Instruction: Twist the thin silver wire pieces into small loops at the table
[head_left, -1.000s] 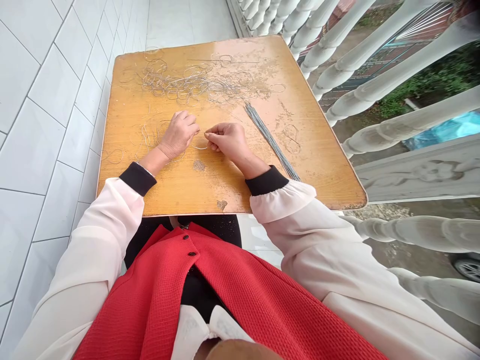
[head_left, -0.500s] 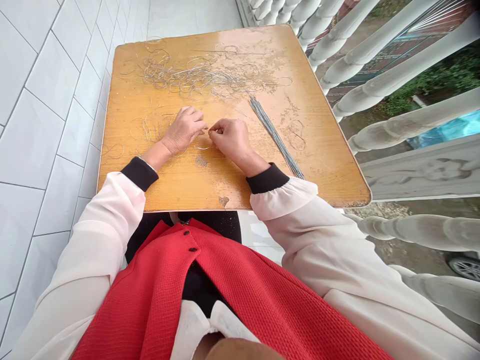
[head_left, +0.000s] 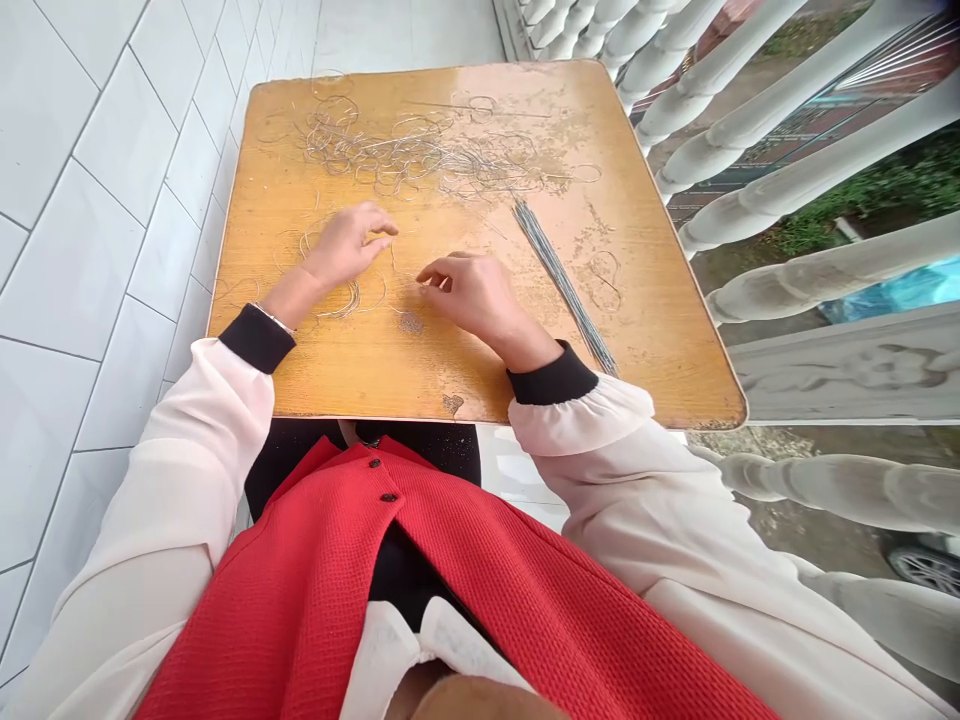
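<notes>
From where I stand, the head-worn view looks down on the two hands, which are apart with a narrow gap between them. The left hand (head_left: 345, 248) is raised slightly, its fingers drawn together towards the thumb. The right hand (head_left: 469, 295) sits low on the tabletop, its fingers curled inward. A fine strand of wire may lie between them, but I cannot tell whether either hand is gripping it.

A large tangled heap of thin silver wire loops (head_left: 420, 150) covers the far part of the table. Nearer, a loose scatter of curled silver wire (head_left: 337, 305) lies beneath and around the left hand. To the right, a slim bundle of straight grey metal rods (head_left: 559, 275) runs diagonally towards the near edge, with a small curled wire loop (head_left: 604, 280) just beyond it.

The square wooden table with a worn orange-yellow veneer top (head_left: 660, 340) is chipped and speckled in places. Its left side adjoins a white tiled floor (head_left: 97, 250), and white turned stone balusters (head_left: 750, 130) line the right, with green shrubs (head_left: 862, 190) below them. The person's cream sleeves with black cuffs (head_left: 259, 338) and red textured vest (head_left: 465, 560) fill the near foreground.
</notes>
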